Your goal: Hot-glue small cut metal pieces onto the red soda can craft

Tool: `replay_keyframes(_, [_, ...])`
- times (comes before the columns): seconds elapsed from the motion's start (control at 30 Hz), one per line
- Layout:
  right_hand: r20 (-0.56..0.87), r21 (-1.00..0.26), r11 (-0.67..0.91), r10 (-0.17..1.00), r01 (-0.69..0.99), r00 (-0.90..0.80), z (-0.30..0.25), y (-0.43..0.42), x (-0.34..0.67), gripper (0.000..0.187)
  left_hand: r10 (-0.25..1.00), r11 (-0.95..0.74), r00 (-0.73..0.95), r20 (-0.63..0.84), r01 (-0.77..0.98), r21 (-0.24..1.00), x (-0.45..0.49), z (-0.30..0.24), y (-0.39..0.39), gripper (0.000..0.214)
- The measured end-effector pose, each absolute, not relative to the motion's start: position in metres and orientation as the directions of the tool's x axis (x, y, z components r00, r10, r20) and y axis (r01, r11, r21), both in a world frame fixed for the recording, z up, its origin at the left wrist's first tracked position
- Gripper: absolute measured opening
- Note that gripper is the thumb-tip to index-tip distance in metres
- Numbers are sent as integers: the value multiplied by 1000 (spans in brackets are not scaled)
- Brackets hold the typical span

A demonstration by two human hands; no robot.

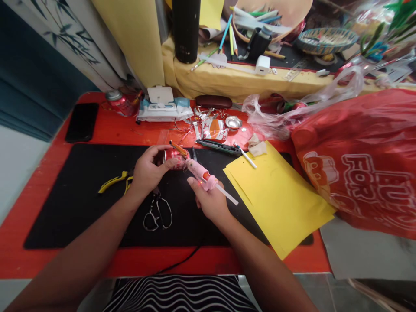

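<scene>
Yellow-handled pliers (113, 182) lie on a black mat (71, 208) just left of the left hand (147, 171), which curls around a red can (172, 158), with scissors (157, 212) below. The right hand (208, 203) grips a pink glue gun (199, 170), its orange nozzle (178, 148) at the can, near yellow paper (276, 195).

I count two hands, the left hand (151, 169) and the right hand (209, 201), and between them are one can (173, 158) and one glue gun (199, 171). On the black mat (71, 208) there are one pair of scissors (157, 212) and one pair of pliers (113, 182). Also I see a second can (120, 104), one phone (82, 122), one cutter knife (218, 147), two sheets of yellow paper (279, 199), one red plastic bag (354, 156) and one white charger (262, 65).
</scene>
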State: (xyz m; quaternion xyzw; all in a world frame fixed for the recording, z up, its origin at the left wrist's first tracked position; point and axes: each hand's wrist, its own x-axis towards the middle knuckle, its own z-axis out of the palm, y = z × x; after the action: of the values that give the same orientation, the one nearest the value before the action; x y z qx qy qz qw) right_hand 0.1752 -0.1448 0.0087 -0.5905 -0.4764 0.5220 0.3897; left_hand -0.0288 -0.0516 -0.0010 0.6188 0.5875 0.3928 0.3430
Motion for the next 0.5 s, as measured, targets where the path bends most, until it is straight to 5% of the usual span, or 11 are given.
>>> replay_keyframes(0.5, [-271, -949, -269, 963, 162, 10, 9, -144, 175, 51, 996, -78, 0, 87, 443, 893, -30, -3, -52, 50])
